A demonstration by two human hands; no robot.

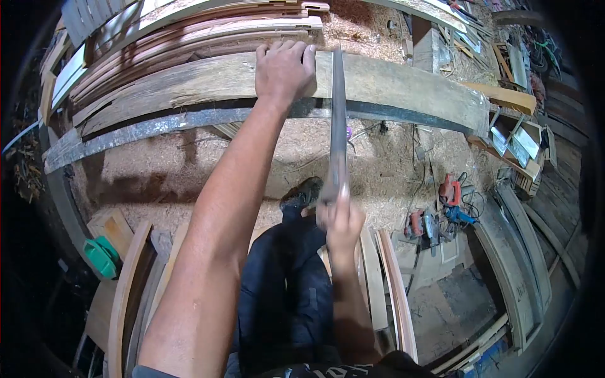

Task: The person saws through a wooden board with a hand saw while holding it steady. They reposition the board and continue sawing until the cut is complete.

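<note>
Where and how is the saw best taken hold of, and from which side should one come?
Take the saw by its near end, coming from the wearer's side, where the right grip holds it. Its long blade points away across the board, so this end seems safest. The handle's exact shape is hidden by the blurred grip.

We see the right hand (pixel 345 225) only as a blur, so we cannot tell how each finger wraps the hand saw (pixel 338 107). Its teeth are too hard for us to make out. The left hand (pixel 283 72) hides a bit of the wooden board (pixel 403 88). The bottom edge cuts off the shirt's letters (pixel 324 371).
</note>
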